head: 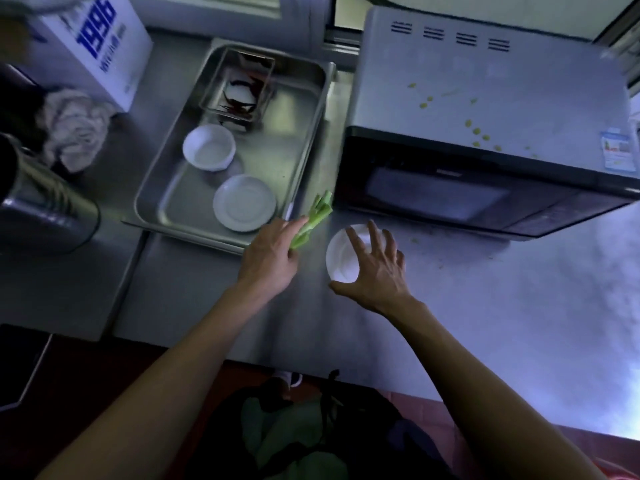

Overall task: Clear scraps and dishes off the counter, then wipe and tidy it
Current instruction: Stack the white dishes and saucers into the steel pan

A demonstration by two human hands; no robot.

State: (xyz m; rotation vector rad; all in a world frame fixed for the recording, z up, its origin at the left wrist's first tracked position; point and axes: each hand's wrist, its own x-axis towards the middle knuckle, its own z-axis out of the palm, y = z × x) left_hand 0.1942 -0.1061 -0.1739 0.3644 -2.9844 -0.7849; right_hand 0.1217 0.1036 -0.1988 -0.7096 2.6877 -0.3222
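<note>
Our left hand [268,256] pinches a bunch of green stalks [313,216] over the near right corner of the metal tray [304,140]. Our right hand [372,266] is spread over a small white bowl [341,258] on the steel surface [485,306], fingertips at its rim. In the tray sit a white bowl [209,147], a saucer [244,202] and a container of red scraps [239,86]. Yellow crumbs [476,129] dot the microwave [485,109].

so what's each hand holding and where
Left hand grips green stalk scraps at their lower ends. Right hand spreads over the small white round dish's rim; grip unclear.
</note>
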